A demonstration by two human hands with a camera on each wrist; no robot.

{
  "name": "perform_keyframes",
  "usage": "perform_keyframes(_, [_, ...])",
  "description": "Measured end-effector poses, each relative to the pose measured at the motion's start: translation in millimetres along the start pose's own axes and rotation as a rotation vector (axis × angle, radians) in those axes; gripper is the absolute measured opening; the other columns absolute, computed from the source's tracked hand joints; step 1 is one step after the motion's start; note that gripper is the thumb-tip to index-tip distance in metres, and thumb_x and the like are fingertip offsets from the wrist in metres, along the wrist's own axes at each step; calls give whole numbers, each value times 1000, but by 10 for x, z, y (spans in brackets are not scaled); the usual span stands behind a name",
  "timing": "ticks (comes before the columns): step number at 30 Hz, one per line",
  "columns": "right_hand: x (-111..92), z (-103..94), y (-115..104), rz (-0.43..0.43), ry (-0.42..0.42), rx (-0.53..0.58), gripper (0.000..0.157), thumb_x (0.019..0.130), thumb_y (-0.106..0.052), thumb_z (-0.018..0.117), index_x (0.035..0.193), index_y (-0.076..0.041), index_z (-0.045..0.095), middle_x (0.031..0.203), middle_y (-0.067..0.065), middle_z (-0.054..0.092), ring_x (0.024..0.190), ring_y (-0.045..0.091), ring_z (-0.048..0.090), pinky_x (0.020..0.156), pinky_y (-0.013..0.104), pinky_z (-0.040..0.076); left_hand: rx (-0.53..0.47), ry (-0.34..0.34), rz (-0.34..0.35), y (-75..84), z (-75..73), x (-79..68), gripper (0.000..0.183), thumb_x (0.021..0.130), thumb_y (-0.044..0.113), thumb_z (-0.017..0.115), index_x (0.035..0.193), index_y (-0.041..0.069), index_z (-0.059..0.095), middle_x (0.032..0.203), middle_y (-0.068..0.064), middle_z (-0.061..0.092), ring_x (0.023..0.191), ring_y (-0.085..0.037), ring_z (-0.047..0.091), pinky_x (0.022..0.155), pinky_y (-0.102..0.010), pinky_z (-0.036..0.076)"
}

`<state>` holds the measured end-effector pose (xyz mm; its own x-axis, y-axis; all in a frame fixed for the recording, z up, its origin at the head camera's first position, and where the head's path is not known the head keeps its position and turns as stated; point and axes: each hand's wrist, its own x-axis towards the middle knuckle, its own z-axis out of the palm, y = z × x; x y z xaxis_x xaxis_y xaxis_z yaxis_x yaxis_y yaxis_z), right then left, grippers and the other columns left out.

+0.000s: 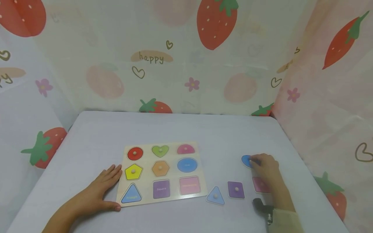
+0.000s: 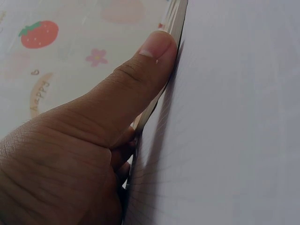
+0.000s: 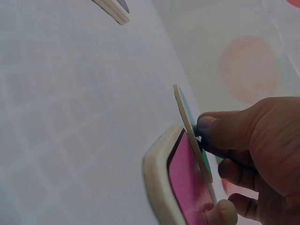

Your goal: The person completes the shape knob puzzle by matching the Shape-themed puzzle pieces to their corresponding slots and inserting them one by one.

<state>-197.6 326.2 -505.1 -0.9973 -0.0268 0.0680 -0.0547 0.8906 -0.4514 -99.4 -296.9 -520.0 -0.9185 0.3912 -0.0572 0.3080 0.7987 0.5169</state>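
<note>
A wooden shape puzzle board (image 1: 175,197) lies flat on the table. My left hand (image 1: 97,191) touches its left edge, fingers extended; in the left wrist view the thumb (image 2: 157,49) lies along the board's side. Over to the right, my right hand (image 1: 269,171) pinches the knob of a blue oval puzzle piece (image 1: 246,160) between thumb and fingertips. The right wrist view shows this oval piece (image 3: 187,119) edge-on, tilted, beside the pink rectangle piece (image 3: 187,173). On the board, the oval recess (image 1: 187,165), triangle, square and rectangle recesses hold no pieces.
Between the board and my right hand lie a blue triangle piece (image 1: 215,196) and a purple square piece (image 1: 236,190). Red circle (image 1: 135,153), yellow pentagon (image 1: 133,171) and several other knobbed pieces sit in the board. A strawberry-print curtain (image 1: 180,74) surrounds the white table (image 1: 145,126).
</note>
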Motion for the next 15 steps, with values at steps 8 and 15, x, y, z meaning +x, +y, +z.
perform_keyframes(8, [15, -38, -109, -54, 55, 62, 24, 101, -20, 64, 120, -8, 73, 124, 20, 69, 119, 43, 56, 103, 71, 31, -11, 7, 9, 4, -18, -26, 125, 66, 77, 77, 161, 9, 32, 171, -5, 23, 159, -34, 10, 108, 0, -15])
perform_keyframes(15, [-1, -120, -353, -158, 123, 85, 19, 97, -13, 69, 114, -7, 75, 115, 17, 73, 107, 36, 60, 97, 62, 38, -7, -4, 5, 3, -9, -18, 125, 66, 78, 76, 162, 11, 31, 171, -3, 22, 159, -35, 10, 109, -1, -16])
